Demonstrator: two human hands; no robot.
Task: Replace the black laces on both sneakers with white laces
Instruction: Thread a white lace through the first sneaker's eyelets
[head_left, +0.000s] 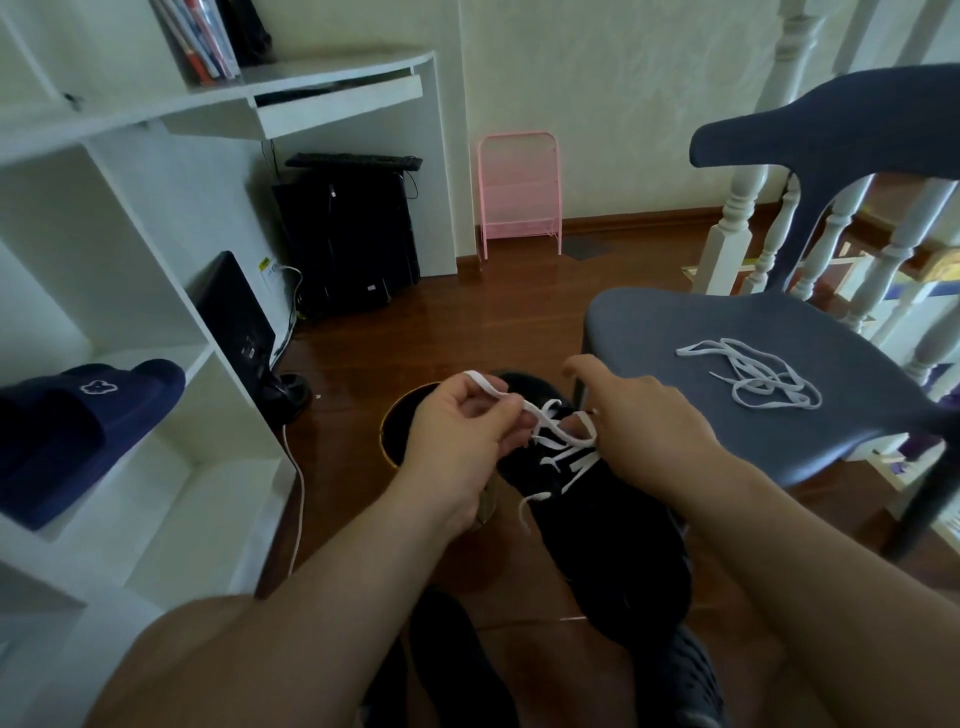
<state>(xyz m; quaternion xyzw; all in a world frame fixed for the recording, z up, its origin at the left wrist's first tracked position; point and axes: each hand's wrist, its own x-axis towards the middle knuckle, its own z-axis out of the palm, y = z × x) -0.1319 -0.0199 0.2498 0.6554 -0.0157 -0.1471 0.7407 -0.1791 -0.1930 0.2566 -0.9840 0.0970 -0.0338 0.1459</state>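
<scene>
A white shelf unit (130, 291) filled the left side, smooth and boxy, with a soft navy slipper (78, 426) on one ledge. To the right stood a grey moulded chair (769, 374); a loose white lace (753, 379) lay tangled on its curved seat. Near the middle, over the glossy wooden floor (467, 322), sat a black fabric sneaker (613, 525). The left hand (462, 436) pinched a flat white lace (519, 402) threaded through the sneaker's eyelets. The right hand (644, 415) curled onto the same lace at the eyelets.
</scene>
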